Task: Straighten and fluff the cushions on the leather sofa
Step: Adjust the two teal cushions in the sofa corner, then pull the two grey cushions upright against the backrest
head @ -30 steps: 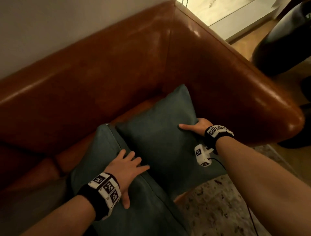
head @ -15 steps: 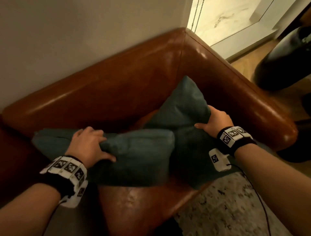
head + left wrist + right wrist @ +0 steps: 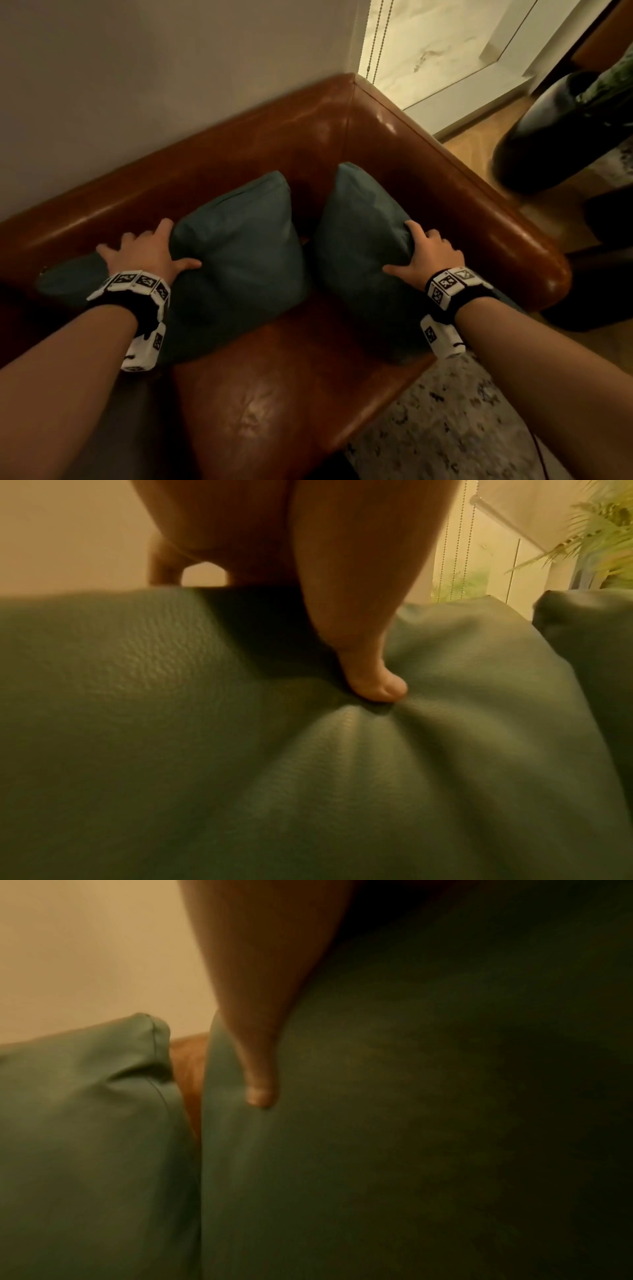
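1. Here, two dark green cushions stand in the corner of the brown leather sofa (image 3: 274,394), set apart by a narrow gap through which the backrest shows.
2. The left cushion (image 3: 239,260) leans against the backrest under the wall (image 3: 154,85); the right cushion (image 3: 363,246) leans toward the sofa's armrest.
3. The left hand (image 3: 144,253) lies over the left cushion's upper left edge, fingers spread over the top and thumb stretched across the front face.
4. From the left wrist view, that thumb (image 3: 373,683) digs into the grained green cover, and creases fan out from its tip. The hand grasps the cushion between thumb and fingers.
5. The right hand (image 3: 428,257) sits on the right cushion's outer edge, fingers wrapped over the side next to the armrest, thumb laid along the front.
6. In the right wrist view, the thumb (image 3: 260,1091) presses on the cover, so this hand also grasps its cushion; a corner of the left cushion shows at the left with a strip of brown leather between.
7. Both wrists wear black bands with white marker blocks.
8. Beyond the armrest lie a wooden floor (image 3: 469,147), a dark round pot (image 3: 548,137), and a bead cord (image 3: 376,37) hanging by the window; a speckled rug (image 3: 462,428) lies before the seat.
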The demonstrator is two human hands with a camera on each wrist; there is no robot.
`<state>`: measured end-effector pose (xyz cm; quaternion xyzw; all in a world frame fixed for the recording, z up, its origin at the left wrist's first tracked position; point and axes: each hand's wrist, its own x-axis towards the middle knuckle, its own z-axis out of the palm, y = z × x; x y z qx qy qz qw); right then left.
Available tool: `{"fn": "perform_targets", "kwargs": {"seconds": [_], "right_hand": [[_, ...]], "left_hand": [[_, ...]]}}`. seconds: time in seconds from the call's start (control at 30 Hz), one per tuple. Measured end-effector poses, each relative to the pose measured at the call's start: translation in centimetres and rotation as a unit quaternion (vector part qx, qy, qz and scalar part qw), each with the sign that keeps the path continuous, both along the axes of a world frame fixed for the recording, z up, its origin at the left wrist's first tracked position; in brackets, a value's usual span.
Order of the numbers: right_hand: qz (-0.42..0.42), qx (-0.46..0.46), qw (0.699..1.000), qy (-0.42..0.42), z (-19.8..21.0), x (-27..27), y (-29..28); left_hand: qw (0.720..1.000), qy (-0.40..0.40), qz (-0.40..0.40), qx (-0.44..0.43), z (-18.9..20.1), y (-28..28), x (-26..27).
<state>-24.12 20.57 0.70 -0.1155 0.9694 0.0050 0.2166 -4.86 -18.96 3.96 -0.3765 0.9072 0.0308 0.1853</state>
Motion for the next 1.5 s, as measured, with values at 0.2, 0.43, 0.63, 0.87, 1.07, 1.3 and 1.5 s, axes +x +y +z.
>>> {"fn": "perform_targets", "kwargs": {"seconds": [0.2,0.43,0.63,0.87,1.07,1.3,1.5], "right_hand": [[0.003,-0.002,0.999,0.036,0.5,-0.4,0.4],[0.004,0.009,0.999,0.050,1.0,-0.2,-0.4],[-0.008,0.043,0.998,0.049,0.3,1.5,-1.1],[-0.038,0.055,0.997,0.047,1.0,2.4,-2.0],[0.042,-0.032,0.992,0.119,4.2,6.9,-5.7],[0.267,-0.221,0.937,-0.050,2.0,21.7,-20.3],[0.410,-0.121,0.878,-0.216,-2.5,35.2,-31.9]], "left_hand": [[0.996,0.020,0.092,0.002,0.3,-0.6,0.1],[0.996,0.063,0.052,-0.038,-0.3,-0.1,1.7],[0.994,0.096,0.036,-0.040,-1.5,0.7,3.4],[0.990,0.137,-0.039,0.010,-0.8,-1.3,6.6],[0.973,0.222,-0.047,0.042,1.0,-2.6,13.3],[0.956,0.275,0.053,0.087,-1.4,-2.9,31.1],[0.936,0.049,0.324,0.130,-7.4,-2.0,48.9]]}}
